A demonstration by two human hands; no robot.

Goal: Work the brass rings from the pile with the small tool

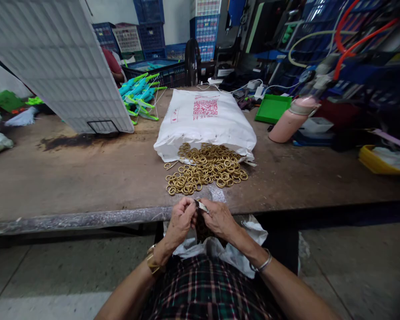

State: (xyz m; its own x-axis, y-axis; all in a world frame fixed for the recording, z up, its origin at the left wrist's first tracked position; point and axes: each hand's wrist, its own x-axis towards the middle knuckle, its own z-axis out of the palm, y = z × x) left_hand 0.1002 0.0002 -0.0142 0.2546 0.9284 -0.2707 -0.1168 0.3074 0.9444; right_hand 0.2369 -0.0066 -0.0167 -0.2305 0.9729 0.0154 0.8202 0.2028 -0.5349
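Note:
At the table's front edge my left hand is closed in a pinch; what its fingers hold is too small and hidden to make out. Close against it, my right hand grips a small blade-like tool, pale and flat with a dark part toward the left fingers. Just beyond both hands lies a heap of brass-coloured rings, spilling from the mouth of a white sack with red print. Below my hands an open white bag rests on my lap, with dark ring-like pieces partly visible inside.
A tall pale panel leans at the left. Behind it are turquoise and green plastic pieces and part of a person's arm. To the right stand a green tray, a pink bottle and a yellow tray.

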